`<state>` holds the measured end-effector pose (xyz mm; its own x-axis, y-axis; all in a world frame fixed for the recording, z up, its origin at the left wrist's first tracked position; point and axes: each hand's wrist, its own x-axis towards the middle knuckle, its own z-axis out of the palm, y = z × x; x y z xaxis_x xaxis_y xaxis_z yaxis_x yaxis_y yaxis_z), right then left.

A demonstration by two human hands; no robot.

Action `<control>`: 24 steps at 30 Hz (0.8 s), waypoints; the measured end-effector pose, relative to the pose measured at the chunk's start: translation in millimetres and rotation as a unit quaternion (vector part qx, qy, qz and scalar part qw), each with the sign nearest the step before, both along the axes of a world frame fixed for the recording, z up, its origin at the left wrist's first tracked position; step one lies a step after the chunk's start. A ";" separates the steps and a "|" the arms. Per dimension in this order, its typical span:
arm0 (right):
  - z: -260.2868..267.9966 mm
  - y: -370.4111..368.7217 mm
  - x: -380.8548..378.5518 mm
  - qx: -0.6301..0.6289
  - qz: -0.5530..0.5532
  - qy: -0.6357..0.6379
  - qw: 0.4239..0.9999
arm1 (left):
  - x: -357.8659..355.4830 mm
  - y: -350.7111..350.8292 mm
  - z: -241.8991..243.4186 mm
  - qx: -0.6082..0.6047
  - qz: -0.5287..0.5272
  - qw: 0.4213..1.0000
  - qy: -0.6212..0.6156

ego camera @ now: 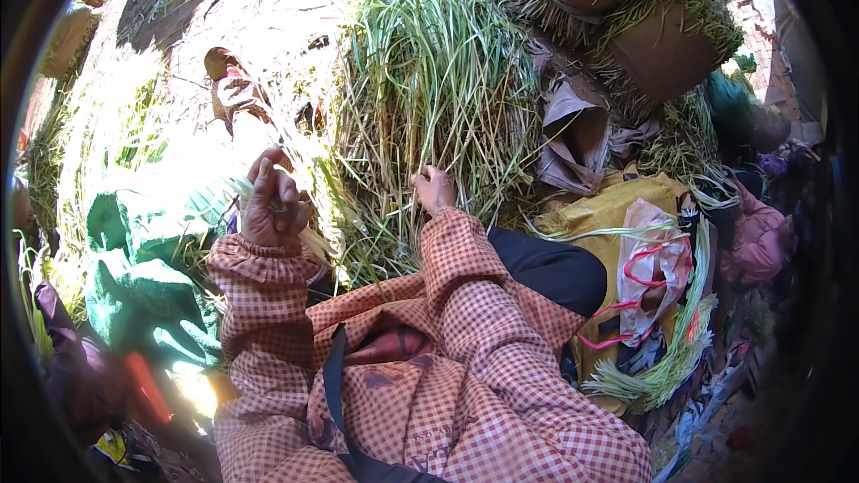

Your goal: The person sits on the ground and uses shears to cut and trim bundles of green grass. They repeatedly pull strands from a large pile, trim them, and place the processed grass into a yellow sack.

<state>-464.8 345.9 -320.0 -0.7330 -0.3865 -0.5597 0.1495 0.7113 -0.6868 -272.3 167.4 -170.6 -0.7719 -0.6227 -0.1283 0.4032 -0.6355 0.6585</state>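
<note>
A large heap of long green and straw-coloured grass (436, 80) lies directly before me. At its near side, my right hand (435, 190) pinches a thin grass stem (427, 147) between thumb and fingers. My left hand (274, 204) is raised to the left of the heap, palm up with curled fingers. It holds a small bunch of pale grass stems (314, 240), whose other ends stick out past the fingers on the left. Checked sleeves cover both my arms. Strong sunlight washes out the ground behind the left hand.
Green cloth (144, 298) lies at left. To the right are a yellow sack (597, 211), a clear plastic bag (647, 248) with pink ribbon and a tied grass bundle (688, 342). Wrapped grass bales (664, 50) stand farther back. A person in pink (755, 235) is at far right.
</note>
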 end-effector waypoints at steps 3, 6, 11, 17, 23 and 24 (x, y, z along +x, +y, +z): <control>19.7 10.8 13.5 -0.160 0.018 -0.032 0.986 | -27.4 21.2 -1.8 0.061 -0.011 0.997 -0.047; 98.4 8.2 58.2 -0.249 0.088 -0.058 0.963 | -43.4 29.6 -3.6 0.061 -0.015 0.982 -0.178; 122.9 38.3 120.5 -0.208 0.215 0.036 0.953 | -35.0 51.5 -34.8 0.108 -0.119 0.952 -0.260; 131.5 22.4 98.6 -0.337 0.048 -0.093 0.936 | -15.7 65.9 -19.7 0.064 -0.156 0.952 -0.255; 152.9 4.0 92.5 -0.476 -0.091 -0.084 0.871 | -18.1 72.9 -11.8 -0.005 -0.122 0.964 -0.235; 158.3 5.9 96.4 -0.467 -0.069 -0.092 0.877 | -13.1 66.7 -19.7 -0.002 -0.085 0.973 -0.214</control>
